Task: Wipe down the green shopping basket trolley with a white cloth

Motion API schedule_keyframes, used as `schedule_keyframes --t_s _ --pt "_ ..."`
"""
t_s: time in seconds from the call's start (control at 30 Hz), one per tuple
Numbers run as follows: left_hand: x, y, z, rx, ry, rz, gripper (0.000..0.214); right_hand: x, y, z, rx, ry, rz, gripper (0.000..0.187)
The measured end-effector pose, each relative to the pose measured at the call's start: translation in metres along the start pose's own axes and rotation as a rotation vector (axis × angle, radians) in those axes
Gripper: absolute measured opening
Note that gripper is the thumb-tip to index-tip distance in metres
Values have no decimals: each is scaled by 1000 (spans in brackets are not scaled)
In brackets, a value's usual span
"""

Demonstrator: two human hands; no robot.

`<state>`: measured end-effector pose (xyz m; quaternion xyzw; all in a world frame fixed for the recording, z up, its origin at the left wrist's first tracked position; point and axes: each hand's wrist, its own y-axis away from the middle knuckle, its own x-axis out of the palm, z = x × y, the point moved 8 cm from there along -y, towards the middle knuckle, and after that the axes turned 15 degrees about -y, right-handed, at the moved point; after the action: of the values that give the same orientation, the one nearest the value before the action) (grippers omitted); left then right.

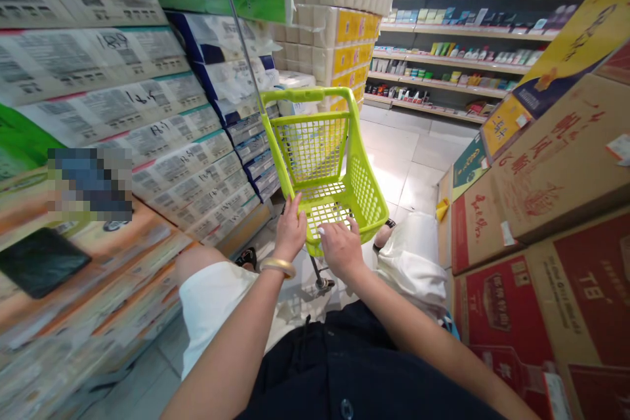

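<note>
A lime-green plastic shopping basket cart (371,193) on small wheels stands between my knees, its basket open toward me with a lattice wall and floor. My left hand (291,233), with a gold-coloured bangle on the wrist, rests on its near left rim, fingers stretched out. Against the near rim lies my right hand (340,246), its fingers apart and slightly bent. Both hands touch the cart, with no other thing seen in them. Inside, the basket floor shows through the grid with nothing on it.
Stacked cartons (108,98) rise on the left, where a dark phone-like slab (44,262) lies on orange packs. Tissue packs (319,33) are piled ahead. Red and brown boxes (516,295) line the right. Product shelves (472,33) stand behind the tiled floor (398,157).
</note>
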<state>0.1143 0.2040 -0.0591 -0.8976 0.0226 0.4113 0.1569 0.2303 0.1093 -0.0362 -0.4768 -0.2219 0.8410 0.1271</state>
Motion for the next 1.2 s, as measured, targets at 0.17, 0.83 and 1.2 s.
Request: schedule_keyframes --t_s 0.17,0.83,1.2 --pt "-1 0 -2 -6 -15 -20 51 -43 12 -56 137 41 -209 21" --pt "-3 -5 2 6 -32 19 53 -33 2 -46 196 66 -40 20" --pt "-1 -7 10 16 58 -36 52 -6 -6 -13 147 49 -44 16"
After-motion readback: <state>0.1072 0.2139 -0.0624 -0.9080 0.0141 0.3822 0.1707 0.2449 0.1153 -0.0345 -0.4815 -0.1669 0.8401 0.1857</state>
